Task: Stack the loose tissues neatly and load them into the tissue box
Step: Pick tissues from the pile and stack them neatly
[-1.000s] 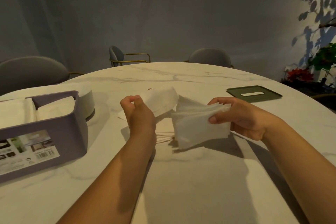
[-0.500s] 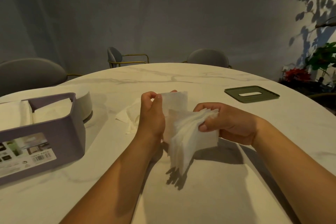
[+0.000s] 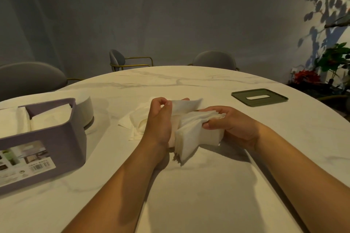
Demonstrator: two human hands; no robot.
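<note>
The left hand (image 3: pixel 160 121) pinches a single tissue (image 3: pixel 186 104) between thumb and fingertips. The right hand (image 3: pixel 233 126) is curled round a sheaf of tissues (image 3: pixel 197 135), thumb on top. The sheaf's lower corner droops to the table (image 3: pixel 189 195), about mid-table.

The step looks like adding that sheet to the sheaf. The sheaf's edges are fanned and stepped. It would help to lay the sheet flat on top, square it to two edges, then tap the bundle on the table before the right hand tightens, since a hard squeeze would likely crease the soft paper. More loose tissues (image 3: pixel 135 122) lie crumpled just behind the left hand, waiting.

By the near left edge stands a purple box (image 3: pixel 62 143), open-topped and split by a divider. White tissues (image 3: pixel 50 118) fill the compartment nearer the middle, and more white paper shows in the outer one. Touching or just behind it is a pale rounded container (image 3: pixel 88 107), its contents hidden. Towards the far right edge lies a green slotted lid (image 3: pixel 259 97), flat and well apart from both. Which body it fits I cannot tell.
</note>
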